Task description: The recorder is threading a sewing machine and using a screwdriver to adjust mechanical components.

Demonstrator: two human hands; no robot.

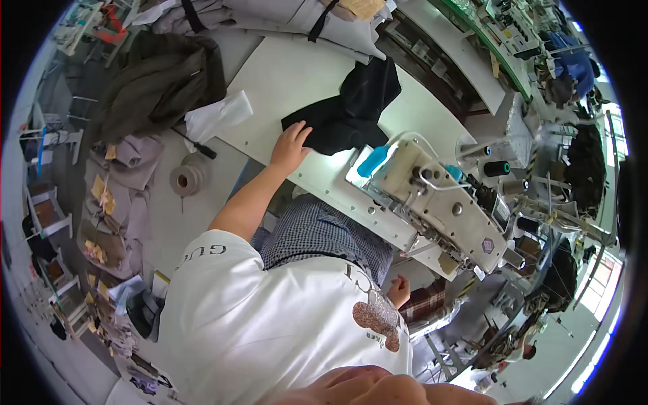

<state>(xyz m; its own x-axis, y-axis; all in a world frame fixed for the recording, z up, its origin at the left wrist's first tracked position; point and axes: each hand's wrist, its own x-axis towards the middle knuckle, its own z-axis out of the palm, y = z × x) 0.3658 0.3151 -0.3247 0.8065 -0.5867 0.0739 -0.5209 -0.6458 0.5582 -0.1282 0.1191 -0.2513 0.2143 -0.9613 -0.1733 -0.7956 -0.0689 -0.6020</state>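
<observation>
A piece of black fabric (337, 121) lies bunched on the white sewing table (283, 74). My left hand (291, 145) rests at its near left edge, fingers stretched out over the cloth, not gripping it. To the right of the fabric stands a cream industrial sewing machine (432, 196) with a bright blue part (372, 160) at its front end, close to the fabric's edge. My right hand (399, 291) hangs low beside my body, below the table's edge. Its fingers are curled in and no object shows in them. A dark red plaid cloth (425, 300) is just beyond it.
Dark garments (162, 88) and a white cloth (219, 116) lie left of the table, near a grey spool (187, 179) and a black-handled tool (204, 150). Grey cut pieces (121, 196) pile further left. Thread cones (497, 169) stand behind the machine. Other people work at right.
</observation>
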